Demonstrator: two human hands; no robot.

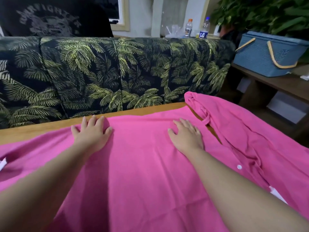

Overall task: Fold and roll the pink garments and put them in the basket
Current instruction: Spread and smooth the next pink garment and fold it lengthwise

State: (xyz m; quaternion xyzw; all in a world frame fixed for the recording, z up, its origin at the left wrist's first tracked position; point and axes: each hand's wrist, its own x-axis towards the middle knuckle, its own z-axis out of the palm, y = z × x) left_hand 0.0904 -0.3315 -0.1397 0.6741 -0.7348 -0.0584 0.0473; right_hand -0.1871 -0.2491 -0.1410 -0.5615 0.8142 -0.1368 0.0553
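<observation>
A sofa (117,71) covered in dark fabric printed with green palm leaves fills the middle band of the frame, just behind the wooden counter (41,131). A black printed cloth (50,19) hangs over its back at upper left. Behind it stand a pale wall (143,15) and a cream-framed window (120,14). Two plastic bottles (197,28) stand at upper centre. Leafy green plants (260,12) fill the upper right, above a low dark wooden shelf (275,84). The light is dim.
</observation>
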